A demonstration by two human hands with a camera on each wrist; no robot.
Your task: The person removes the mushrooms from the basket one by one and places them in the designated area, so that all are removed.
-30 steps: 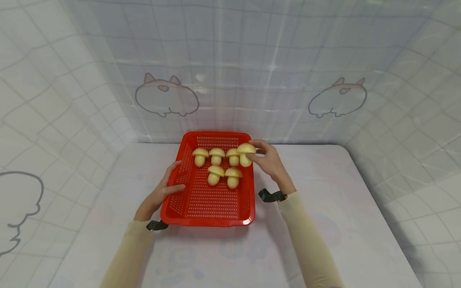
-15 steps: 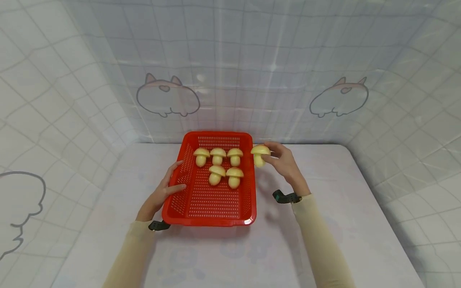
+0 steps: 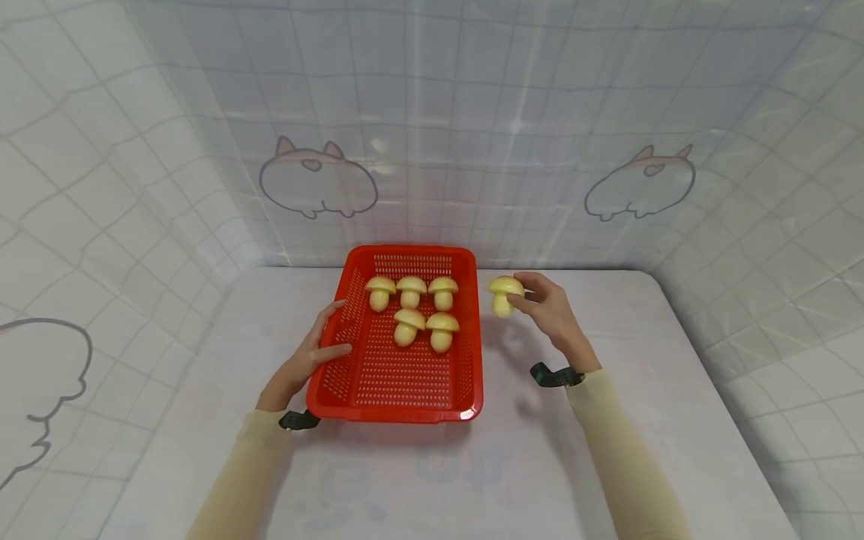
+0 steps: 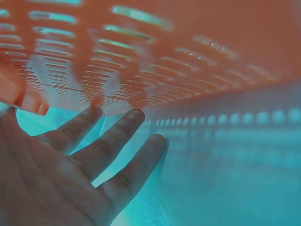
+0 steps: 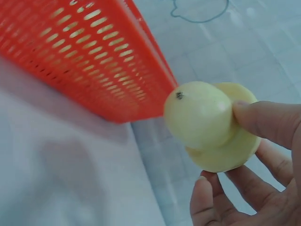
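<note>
In the head view my right hand pinches a pale yellow toy mushroom, cap up, just right of the red plastic basket. The right wrist view shows my thumb on the join of cap and stem, with fingers under the cap. My left hand holds the basket's left side, thumb and a finger over the rim. Three of its fingers reach along the outside of the slotted wall in the left wrist view. Inside the basket lie several matching mushrooms in two rows, toward the back.
The basket stands on a table with a pale cloth. Behind the table's back edge rises a grid-patterned curtain with cartoon animals, and similar sheets flank both sides. Each wrist wears a dark strap device.
My right hand has carried its mushroom from above the basket's back right corner out to the right, past the rim. The left hand keeps its hold; the other mushrooms stay in place.
</note>
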